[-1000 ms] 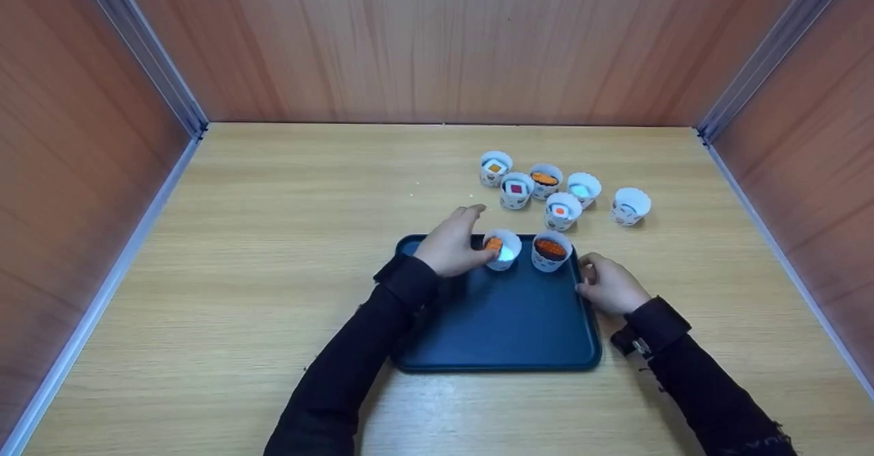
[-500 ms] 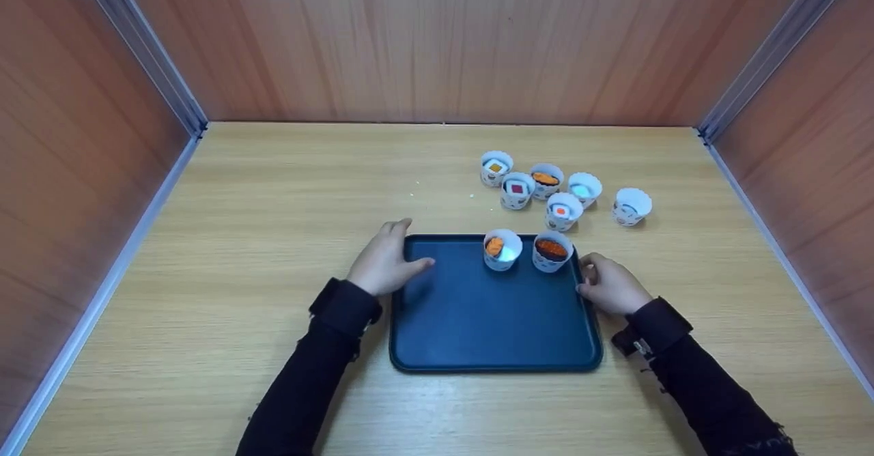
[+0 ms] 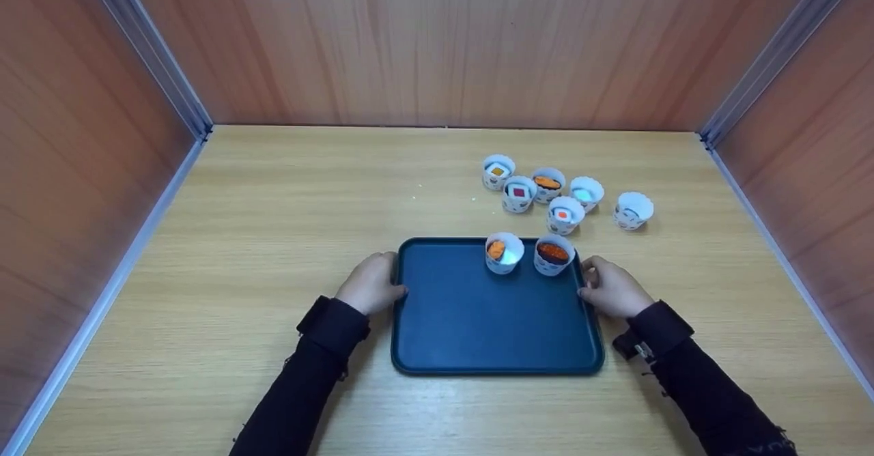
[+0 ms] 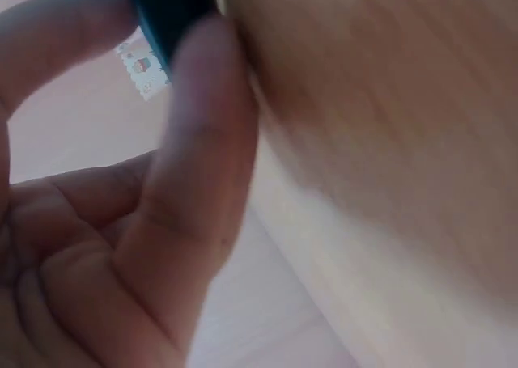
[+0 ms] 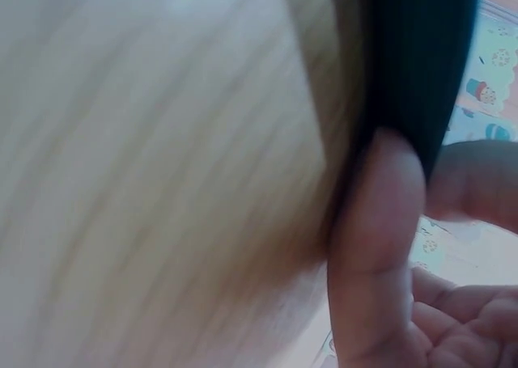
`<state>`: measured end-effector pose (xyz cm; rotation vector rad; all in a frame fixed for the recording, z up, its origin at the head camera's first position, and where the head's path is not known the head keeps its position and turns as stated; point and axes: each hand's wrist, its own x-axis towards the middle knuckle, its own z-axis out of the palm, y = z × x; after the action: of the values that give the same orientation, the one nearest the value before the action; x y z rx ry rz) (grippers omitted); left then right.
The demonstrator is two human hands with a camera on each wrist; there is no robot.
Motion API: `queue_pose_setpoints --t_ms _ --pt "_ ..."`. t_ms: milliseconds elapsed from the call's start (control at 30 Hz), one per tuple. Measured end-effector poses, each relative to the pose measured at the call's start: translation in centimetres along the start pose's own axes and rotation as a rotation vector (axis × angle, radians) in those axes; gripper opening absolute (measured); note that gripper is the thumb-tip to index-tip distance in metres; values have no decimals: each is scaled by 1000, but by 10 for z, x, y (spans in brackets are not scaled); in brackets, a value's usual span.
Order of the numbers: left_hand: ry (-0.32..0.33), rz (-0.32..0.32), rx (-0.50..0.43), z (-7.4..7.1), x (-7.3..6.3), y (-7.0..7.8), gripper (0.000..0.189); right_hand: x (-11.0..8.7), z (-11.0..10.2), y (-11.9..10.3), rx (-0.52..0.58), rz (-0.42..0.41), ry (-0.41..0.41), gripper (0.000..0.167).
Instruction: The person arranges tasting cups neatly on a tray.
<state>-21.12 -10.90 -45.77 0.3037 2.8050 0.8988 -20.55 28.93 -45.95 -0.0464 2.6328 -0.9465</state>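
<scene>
A dark teal tray lies on the wooden table. My left hand grips its left edge, thumb on the rim. In the left wrist view, the fingers pinch the dark edge. The right hand holds the right edge; the right wrist view has its fingers on either side of the tray edge. Two white patterned paper cups stand upright at the tray's back right. One cup has orange and pale pieces inside, the other cup a dark piece with orange-red topping.
Behind the tray, several similar paper cups stand on the table, among them a cup with a dark red square and one with an orange centre. Another cup stands apart at the right. Wood-grain walls enclose the table's back and sides.
My left hand has let go of the cup with orange and pale pieces, moved left and taken hold of the tray's left edge. The right hand has stayed on the right edge.
</scene>
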Motion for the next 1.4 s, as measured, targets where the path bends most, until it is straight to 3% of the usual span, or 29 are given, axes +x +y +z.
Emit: queue_pose_setpoints --t_ms 167,267,367,633,800,933,1067,1267,1400 --pt "-2 -5 -32 4 0 -1 48 0 -3 2 46 4 -2 53" --pt "-5 -17 -40 4 0 -1 49 1 -9 4 72 -17 55 65" --pt "-3 -24 -38 3 0 -2 47 4 -17 5 94 -57 190 73" --pt "0 -35 -25 5 0 -2 41 20 -43 13 257 -165 596 72" --pt "-1 -25 -29 6 0 -2 39 37 -59 28 208 -136 716 88" --pt "4 -16 -39 5 1 -2 35 51 -67 39 196 -65 688 103" --pt "5 -14 -39 4 1 -2 34 61 -72 44 211 14 586 113" --pt "-6 -16 -47 4 1 -2 41 71 -76 45 226 107 457 111" --pt "-11 -24 -68 4 1 -2 42 76 -76 43 210 153 417 104"
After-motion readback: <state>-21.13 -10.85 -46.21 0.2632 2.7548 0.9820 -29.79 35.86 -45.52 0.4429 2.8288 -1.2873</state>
